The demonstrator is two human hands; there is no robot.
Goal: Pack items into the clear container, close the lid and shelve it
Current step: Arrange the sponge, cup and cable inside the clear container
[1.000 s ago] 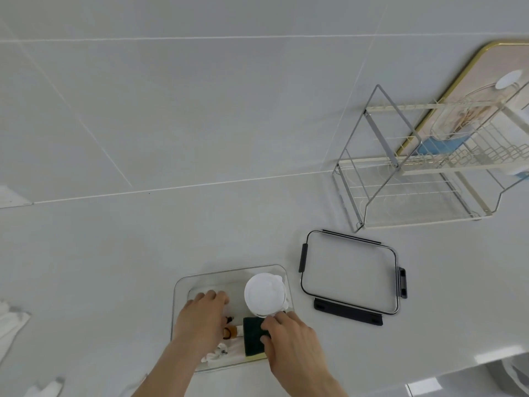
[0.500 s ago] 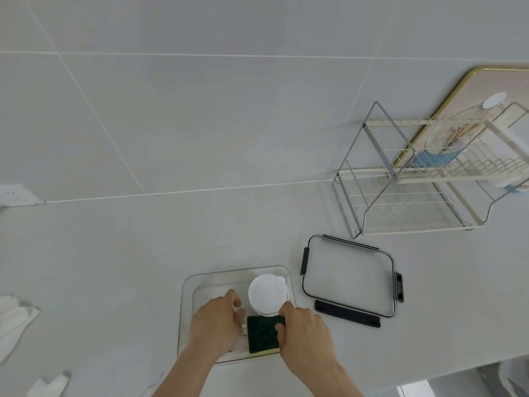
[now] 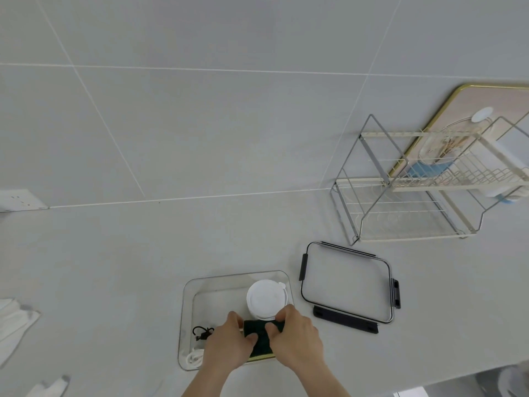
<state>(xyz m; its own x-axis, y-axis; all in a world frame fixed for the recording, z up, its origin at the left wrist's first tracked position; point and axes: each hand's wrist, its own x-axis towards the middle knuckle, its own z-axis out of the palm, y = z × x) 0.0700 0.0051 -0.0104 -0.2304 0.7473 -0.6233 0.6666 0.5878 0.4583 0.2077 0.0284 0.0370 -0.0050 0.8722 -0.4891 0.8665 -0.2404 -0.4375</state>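
The clear container (image 3: 189, 285) sits on the counter near its front edge. Inside stand a white round lidded tub (image 3: 266, 298), a dark green sponge (image 3: 259, 329) with a yellow underside, a black cord (image 3: 201, 332) and a white cord (image 3: 193, 358). My left hand (image 3: 226, 343) and my right hand (image 3: 296, 336) both press on the sponge from either side, fingers curled over its top. The clear lid (image 3: 346, 285) with black clips lies flat just right of the container. The wire shelf rack (image 3: 415, 193) stands at the back right.
A gold-rimmed board (image 3: 486, 101) leans behind the rack, whose upper tier holds a clear jar (image 3: 446, 144) and blue items. White cloths (image 3: 14, 325) lie at the left edge. A wall socket (image 3: 20, 199) is at far left. The counter's front edge runs along the bottom right.
My left hand moved right from the small items to the sponge, uncovering the black and white cords. My right hand shifted over the sponge's right side. The view tilted down slightly.
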